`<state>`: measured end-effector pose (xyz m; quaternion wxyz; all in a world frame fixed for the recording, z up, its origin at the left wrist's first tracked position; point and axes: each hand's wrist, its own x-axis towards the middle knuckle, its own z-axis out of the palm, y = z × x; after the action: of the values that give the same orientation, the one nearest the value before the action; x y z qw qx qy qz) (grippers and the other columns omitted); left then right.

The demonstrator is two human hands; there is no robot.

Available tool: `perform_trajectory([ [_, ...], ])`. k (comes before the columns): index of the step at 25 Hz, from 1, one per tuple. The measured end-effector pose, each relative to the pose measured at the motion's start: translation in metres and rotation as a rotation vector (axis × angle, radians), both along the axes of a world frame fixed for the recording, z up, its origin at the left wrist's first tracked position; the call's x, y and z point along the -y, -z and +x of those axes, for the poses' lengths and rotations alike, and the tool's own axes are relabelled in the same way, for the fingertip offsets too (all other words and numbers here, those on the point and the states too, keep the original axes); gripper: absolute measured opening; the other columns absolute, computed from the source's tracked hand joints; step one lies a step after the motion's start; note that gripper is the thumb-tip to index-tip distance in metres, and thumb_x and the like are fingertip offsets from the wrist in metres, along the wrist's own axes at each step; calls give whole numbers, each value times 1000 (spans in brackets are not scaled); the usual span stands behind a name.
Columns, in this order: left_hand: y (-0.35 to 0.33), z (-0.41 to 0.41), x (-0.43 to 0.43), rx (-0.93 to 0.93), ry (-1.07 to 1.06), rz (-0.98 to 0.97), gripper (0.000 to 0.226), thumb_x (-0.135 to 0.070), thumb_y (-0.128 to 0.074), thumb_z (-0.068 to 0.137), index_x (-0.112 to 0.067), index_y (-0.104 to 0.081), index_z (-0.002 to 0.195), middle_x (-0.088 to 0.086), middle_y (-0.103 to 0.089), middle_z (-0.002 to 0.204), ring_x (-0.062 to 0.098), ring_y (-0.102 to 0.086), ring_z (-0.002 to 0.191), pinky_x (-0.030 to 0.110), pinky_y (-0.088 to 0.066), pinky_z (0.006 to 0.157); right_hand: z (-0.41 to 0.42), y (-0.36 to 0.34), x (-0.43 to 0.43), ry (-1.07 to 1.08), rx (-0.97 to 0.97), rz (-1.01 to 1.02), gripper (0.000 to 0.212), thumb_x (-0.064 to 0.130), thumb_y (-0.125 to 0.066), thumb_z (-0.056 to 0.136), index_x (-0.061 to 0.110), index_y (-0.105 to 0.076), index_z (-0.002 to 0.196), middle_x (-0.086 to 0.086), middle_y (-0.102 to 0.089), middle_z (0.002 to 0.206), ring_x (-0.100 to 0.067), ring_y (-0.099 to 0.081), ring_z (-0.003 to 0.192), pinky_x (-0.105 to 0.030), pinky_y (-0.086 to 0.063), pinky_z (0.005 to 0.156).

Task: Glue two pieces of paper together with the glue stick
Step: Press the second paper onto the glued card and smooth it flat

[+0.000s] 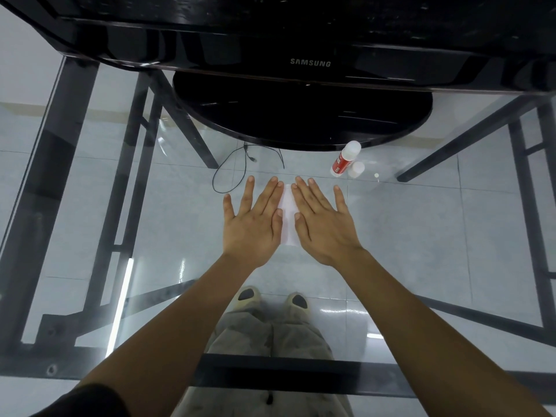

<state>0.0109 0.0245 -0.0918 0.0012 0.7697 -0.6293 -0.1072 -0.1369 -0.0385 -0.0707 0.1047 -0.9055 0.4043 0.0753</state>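
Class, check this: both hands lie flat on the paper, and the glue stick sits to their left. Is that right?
No. The head view shows the glue stick to their right. The left hand and right hand do lie flat on the paper.

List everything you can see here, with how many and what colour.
paper: count unclear, white, on the table, partly covered
glue stick: one, white with red label, beyond the right hand
small cylinder: one, white, beside the glue stick, perhaps its cap
monitor: one, black, far side of the table
cable: one, black, looped, seen beyond the left hand
table: one, clear glass on black frame
shoes: two, pale, seen through the glass
left hand: one, flat on the paper
right hand: one, flat on the paper
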Motion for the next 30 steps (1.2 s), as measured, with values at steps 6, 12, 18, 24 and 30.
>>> perform_trajectory([
  [6, 1, 0, 0, -9, 2, -21, 52, -44, 0, 94, -31, 15, 142, -11, 1, 157, 18, 17, 141, 52, 5, 110, -7, 2, 3, 41, -19, -11, 54, 36, -7, 96, 21, 6, 146, 3, 1, 157, -12, 4, 143, -41, 16, 109],
  [12, 1, -1, 0, -7, -5, -14, 52, -44, 1, 93, -29, 17, 140, -8, 0, 157, 17, 20, 138, 52, 6, 109, 4, 7, -14, 280, -64, -37, 60, 43, 2, 91, 17, 12, 145, -1, 7, 157, -20, 9, 143, -42, 21, 106],
  [18, 1, -4, 2, 6, -32, 4, 56, -44, 5, 92, -21, 16, 142, 0, 3, 158, 18, 21, 138, 50, 8, 109, 6, 10, -18, 337, -52, -46, 59, 41, -2, 93, 15, 15, 144, -3, 8, 157, -20, 11, 143, -43, 20, 107],
  [24, -3, -2, 2, -65, -47, 21, 58, -47, 5, 92, -20, 20, 140, 1, 13, 156, 15, 27, 135, 46, 13, 108, 2, 7, -16, 338, 53, 55, 57, 40, -2, 95, 17, 16, 143, -1, 13, 156, -16, 16, 142, -39, 18, 109],
  [30, -21, 5, 5, -510, -127, -139, 58, -45, -10, 95, -21, 9, 144, -3, 9, 156, 7, 17, 139, 30, 9, 112, -25, 0, -26, 429, 248, 88, 57, 44, -1, 91, 20, 13, 141, 5, 12, 153, -10, 17, 139, -31, 12, 112],
])
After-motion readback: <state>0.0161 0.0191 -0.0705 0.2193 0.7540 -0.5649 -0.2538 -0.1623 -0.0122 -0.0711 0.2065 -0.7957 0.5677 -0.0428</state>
